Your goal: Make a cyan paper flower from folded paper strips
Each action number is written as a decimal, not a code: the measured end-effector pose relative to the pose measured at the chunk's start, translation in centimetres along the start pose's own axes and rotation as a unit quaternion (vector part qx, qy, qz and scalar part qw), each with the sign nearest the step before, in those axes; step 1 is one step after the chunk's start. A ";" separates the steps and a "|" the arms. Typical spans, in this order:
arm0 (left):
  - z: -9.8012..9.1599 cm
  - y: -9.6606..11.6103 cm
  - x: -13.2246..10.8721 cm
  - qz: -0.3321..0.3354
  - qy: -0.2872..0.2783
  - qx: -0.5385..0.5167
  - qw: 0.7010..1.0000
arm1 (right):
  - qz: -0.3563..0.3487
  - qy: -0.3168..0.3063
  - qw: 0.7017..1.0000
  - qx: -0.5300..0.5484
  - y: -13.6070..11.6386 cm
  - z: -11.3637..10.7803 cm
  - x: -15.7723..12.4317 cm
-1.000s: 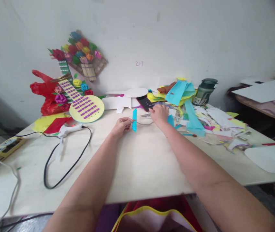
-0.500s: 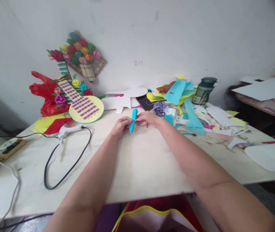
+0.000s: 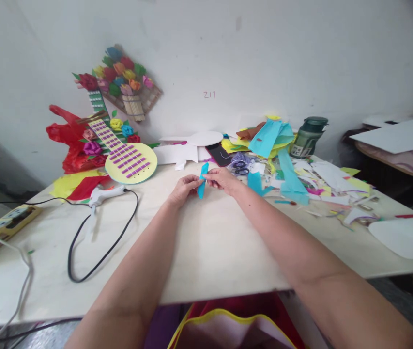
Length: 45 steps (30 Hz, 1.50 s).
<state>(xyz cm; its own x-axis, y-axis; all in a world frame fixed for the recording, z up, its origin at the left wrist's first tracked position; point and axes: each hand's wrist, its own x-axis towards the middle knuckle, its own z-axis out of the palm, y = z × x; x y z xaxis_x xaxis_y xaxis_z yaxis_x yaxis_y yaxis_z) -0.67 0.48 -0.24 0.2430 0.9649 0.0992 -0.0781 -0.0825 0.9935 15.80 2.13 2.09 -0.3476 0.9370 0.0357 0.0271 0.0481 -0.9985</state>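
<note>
A small folded strip of blue paper [image 3: 201,190] is held upright above the middle of the table. My left hand [image 3: 185,190] pinches it from the left, thumb pressed on its face. From the right, my right hand [image 3: 221,180] grips the strip's middle between thumb and fingertips. The two hands nearly meet at the strip, and the fingers behind it are partly hidden. Beyond my right hand lie scissors [image 3: 240,170] and a tangle of purple yarn [image 3: 241,160].
On the left, a white glue gun [image 3: 106,194] trails a looped black cord near a power strip [image 3: 6,228]. A yellow paper guitar [image 3: 130,162] leans behind it. Paper scraps [image 3: 322,182] and a green bottle [image 3: 308,138] are at right. White card shapes [image 3: 177,154] lie by the wall.
My right fingers have closed onto the blue paper strip, having been just beside it. The strip is turned a little more upright, and my left thumb lies further across it.
</note>
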 end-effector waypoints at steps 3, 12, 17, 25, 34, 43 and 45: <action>0.0 0.3 -0.2 0.001 -0.005 0.021 1.000 | 0.008 0.003 1.000 0.014 0.0 0.0 0.0; 0.1 0.2 0.0 0.024 -0.012 -0.048 0.999 | 0.017 0.013 0.999 0.025 0.0 0.1 0.0; 0.1 0.0 0.1 0.029 0.002 -0.067 0.997 | 0.010 0.010 1.000 0.026 0.2 0.1 0.0; 0.1 -0.2 0.3 0.037 0.016 -0.077 0.996 | 0.005 0.004 1.000 0.023 0.6 0.0 0.2; 0.3 -0.6 0.6 0.055 0.050 -0.101 0.992 | -0.007 0.010 1.000 0.027 0.6 0.1 0.2; 0.3 -0.7 0.6 0.057 0.059 -0.121 0.989 | -0.015 0.028 0.999 0.038 0.7 0.1 0.4; 0.2 -0.6 0.5 0.053 0.055 -0.119 0.990 | -0.005 0.034 0.998 0.045 0.6 0.1 0.3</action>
<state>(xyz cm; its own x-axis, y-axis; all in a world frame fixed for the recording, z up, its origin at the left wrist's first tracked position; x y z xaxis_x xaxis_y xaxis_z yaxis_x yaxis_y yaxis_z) -0.35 0.97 -0.75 0.1160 0.9762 0.1830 -0.3265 -0.1365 0.9353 15.62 2.45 1.52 -0.2822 0.9582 0.0462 -0.0620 0.0298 -0.9976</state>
